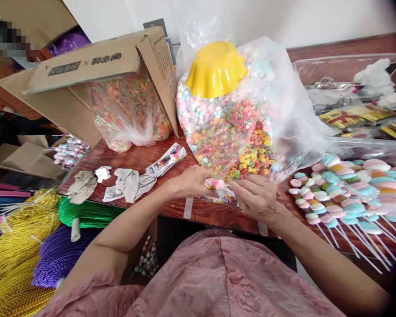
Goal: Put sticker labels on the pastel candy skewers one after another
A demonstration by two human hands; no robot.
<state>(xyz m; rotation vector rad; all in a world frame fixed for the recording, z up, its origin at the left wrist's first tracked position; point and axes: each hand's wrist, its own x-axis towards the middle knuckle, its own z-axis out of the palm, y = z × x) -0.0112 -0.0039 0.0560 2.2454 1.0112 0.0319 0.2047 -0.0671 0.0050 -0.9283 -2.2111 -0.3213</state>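
Wooden table (211,214), near edge: left hand (194,181) pinches a pink candy (218,184), right hand (255,196) curls closed beside it, its hold unclear; squeezing too hard could dent or spring it into ring candies (255,152) just behind, overturned yellow bowl (216,68) beyond.

Bright, diffuse light, source out of view; wall (257,20) pale, hazy. Glare on yellow bowl (218,70), clear plastic bag (297,101). Dark under table (135,158). Left hand (194,181), right hand (257,198) reasonably clear. Edges stretched, right corners blacked out, upper-left patch pixelated.
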